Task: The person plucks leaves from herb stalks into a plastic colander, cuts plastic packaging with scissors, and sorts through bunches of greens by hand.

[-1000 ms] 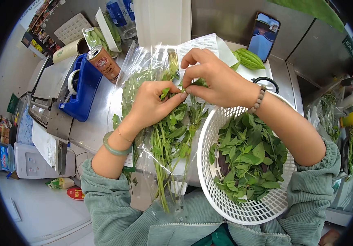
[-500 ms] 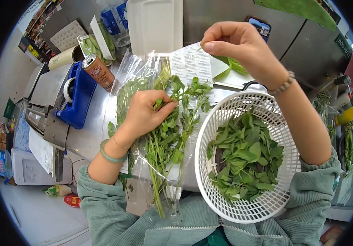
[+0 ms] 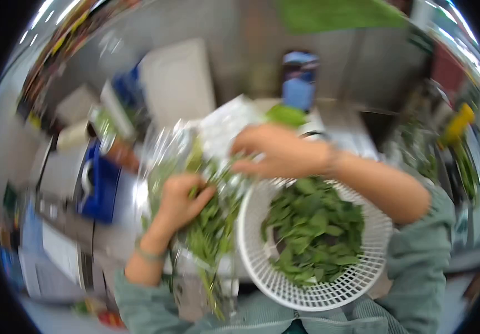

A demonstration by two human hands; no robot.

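Observation:
The view is blurred. My left hand is closed around leafy green herb stems, which lie over a clear plastic bag and hang toward my lap. Just right of it, my right hand hovers at the tops of the herbs, thumb and fingers apart, and I see nothing between them. Below my right forearm sits a white perforated basket, tilted toward me. Picked green leaves are heaped inside it.
A blue tape dispenser and a brown can stand at the left. Behind the herbs are a printed paper sheet and a pale upright tray. A phone leans against the metal wall. Bagged greens are at the right.
My right hand has come down and left from above the basket to the herb tops, its pinch now opened. My left hand stays on the stems. The camera view has shifted and blurred.

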